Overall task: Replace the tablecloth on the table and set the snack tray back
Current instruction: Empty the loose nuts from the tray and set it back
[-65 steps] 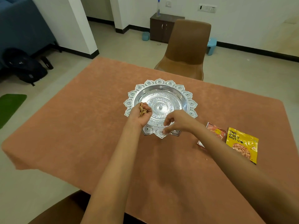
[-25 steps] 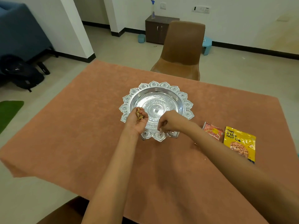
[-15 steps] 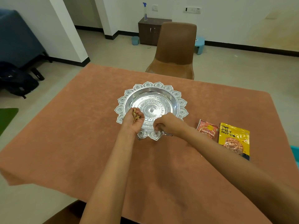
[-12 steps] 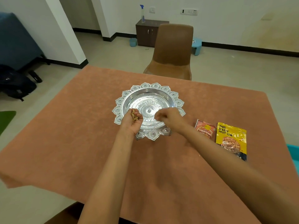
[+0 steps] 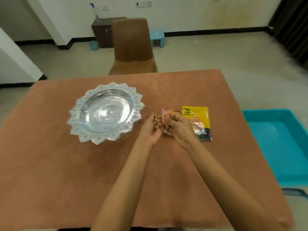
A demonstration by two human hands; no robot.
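Silver snack tray (image 5: 100, 139) on the brown tablecloth (image 5: 66, 172) — left hand (image 5: 152, 132) cups nuts (image 5: 155, 125) in a half-closed grip; right hand (image 5: 179, 129) curled, holding unclear.

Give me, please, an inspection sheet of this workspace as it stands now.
Surface: tablecloth, orange-brown, spread flat.
Job's things: silver tray sits on the cloth with nothing in it; orange packet and yellow packet lie side by side to its right; nuts are in the left hand.
Clutter: nothing seen.
Hands: left hand cupped palm up around the nuts; right hand beside it, fingers curled, over the packets; whether it holds anything cannot be told.
Cables: nothing seen.
Surroundings: brown chair at the far side; turquoise tub off to the right of the cloth; dark cabinet by the wall with a spray bottle on it.
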